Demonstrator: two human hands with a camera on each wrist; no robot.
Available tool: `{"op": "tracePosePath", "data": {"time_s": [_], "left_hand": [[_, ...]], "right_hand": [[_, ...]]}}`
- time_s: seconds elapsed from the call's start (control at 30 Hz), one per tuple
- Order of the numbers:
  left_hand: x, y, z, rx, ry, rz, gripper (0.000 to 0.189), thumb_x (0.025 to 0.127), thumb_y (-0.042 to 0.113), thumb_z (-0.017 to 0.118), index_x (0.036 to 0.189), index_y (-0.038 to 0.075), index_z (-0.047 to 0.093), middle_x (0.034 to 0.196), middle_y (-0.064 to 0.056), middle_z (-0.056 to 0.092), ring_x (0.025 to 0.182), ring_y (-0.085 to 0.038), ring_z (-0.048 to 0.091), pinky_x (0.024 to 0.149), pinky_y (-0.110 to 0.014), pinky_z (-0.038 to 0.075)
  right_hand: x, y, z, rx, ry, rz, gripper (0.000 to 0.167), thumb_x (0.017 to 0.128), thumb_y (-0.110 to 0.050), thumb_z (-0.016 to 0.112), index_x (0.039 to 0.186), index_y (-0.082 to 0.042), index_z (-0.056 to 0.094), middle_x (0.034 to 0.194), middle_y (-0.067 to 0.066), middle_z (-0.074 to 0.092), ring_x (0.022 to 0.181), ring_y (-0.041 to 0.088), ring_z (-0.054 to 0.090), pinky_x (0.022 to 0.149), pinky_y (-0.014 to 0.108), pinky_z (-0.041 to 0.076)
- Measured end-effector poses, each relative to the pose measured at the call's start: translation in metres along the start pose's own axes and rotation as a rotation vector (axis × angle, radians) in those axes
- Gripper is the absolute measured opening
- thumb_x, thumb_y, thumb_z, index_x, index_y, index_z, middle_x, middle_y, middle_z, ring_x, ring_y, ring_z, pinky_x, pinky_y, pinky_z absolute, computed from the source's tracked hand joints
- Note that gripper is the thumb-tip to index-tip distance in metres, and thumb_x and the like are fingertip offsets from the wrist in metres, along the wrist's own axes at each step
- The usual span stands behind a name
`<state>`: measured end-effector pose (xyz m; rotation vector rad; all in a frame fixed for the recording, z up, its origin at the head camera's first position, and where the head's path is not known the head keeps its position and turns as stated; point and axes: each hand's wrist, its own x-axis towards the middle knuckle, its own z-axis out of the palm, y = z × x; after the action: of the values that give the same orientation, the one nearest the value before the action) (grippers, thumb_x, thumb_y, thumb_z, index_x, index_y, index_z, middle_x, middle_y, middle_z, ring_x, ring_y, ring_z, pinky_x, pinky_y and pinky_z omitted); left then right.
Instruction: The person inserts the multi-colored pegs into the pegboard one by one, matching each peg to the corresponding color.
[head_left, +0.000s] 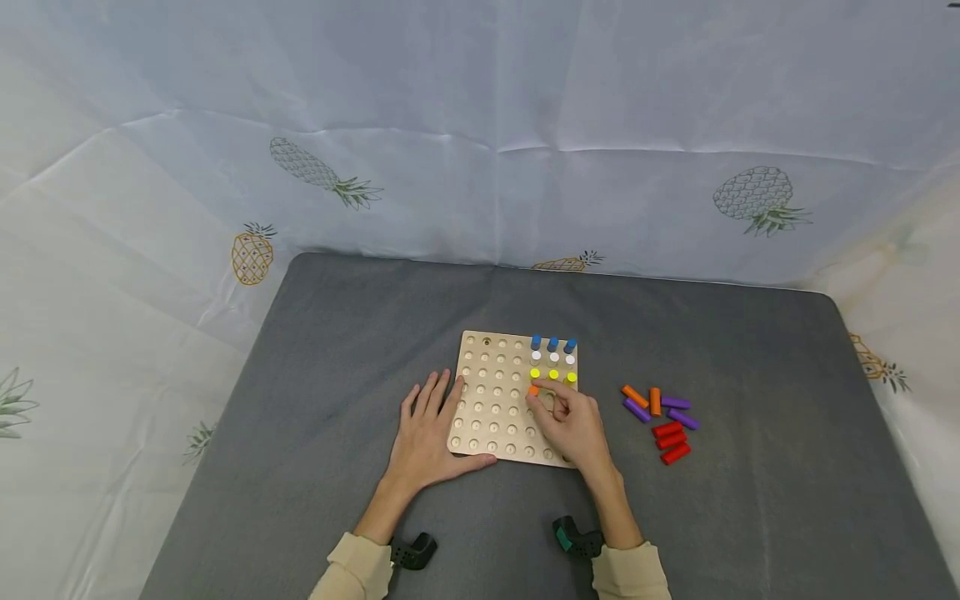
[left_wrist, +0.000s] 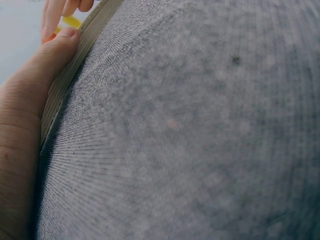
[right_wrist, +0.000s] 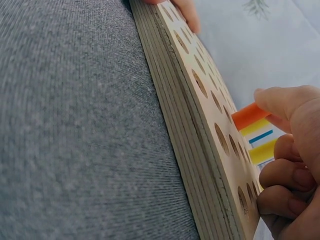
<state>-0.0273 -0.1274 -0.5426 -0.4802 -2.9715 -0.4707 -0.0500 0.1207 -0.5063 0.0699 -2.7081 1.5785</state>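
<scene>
A wooden pegboard (head_left: 487,429) with rows of round holes lies on the grey cloth. My right hand (head_left: 573,425) pinches an orange peg (right_wrist: 245,116) between thumb and index finger, its lower end right at a hole behind the front rows. The other fingers of that hand are curled, close over the board. My left hand (head_left: 427,437) rests with straight, spread fingers on the board's left edge, thumb along the front edge. At the board's back right stand blue pegs (head_left: 552,343), white pegs (head_left: 553,358) and yellow pegs (head_left: 553,375), row by row.
Right of the board lie loose pegs: two orange pegs (head_left: 655,402), several purple pegs (head_left: 682,418) and several red pegs (head_left: 671,439). A pale curtain (head_left: 480,200) with pineapple prints hangs behind the table (head_left: 360,333). Dark wrist devices (head_left: 577,537) sit at both wrists.
</scene>
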Motion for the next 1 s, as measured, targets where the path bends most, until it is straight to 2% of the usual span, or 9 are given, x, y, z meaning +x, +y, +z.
{"op": "tracePosePath", "data": {"time_s": [0.5,0.77,1.0], "left_hand": [[-0.001,-0.001,0.004,0.009,-0.002,-0.001,0.129,0.062,0.086,0.072,0.163,0.016,0.029,0.167,-0.013,0.034,0.155,-0.032,0.032,0.123,-0.056,0.025],[-0.001,-0.002,0.004,0.000,-0.002,-0.002,0.129,0.063,0.086,0.071,0.163,0.016,0.030,0.166,-0.013,0.034,0.155,-0.033,0.032,0.123,-0.056,0.025],[-0.001,-0.001,0.003,0.001,0.004,0.003,0.128,0.063,0.085,0.072,0.162,0.016,0.030,0.166,-0.013,0.035,0.155,-0.033,0.033,0.123,-0.056,0.025]], "right_hand": [[-0.003,0.002,-0.002,0.023,0.018,-0.009,0.027,0.089,-0.019,0.080,0.115,-0.009,0.077,0.052,-0.005,0.032,0.044,-0.003,0.022,0.045,0.018,0.018],[-0.003,0.002,-0.010,0.009,0.077,-0.091,0.024,0.089,-0.016,0.080,0.112,-0.009,0.078,0.050,-0.006,0.033,0.042,-0.005,0.023,0.043,0.018,0.023],[-0.002,0.002,-0.017,0.006,0.110,-0.118,0.021,0.089,-0.013,0.079,0.109,-0.009,0.078,0.049,-0.006,0.031,0.042,-0.005,0.022,0.040,0.018,0.023]]}}
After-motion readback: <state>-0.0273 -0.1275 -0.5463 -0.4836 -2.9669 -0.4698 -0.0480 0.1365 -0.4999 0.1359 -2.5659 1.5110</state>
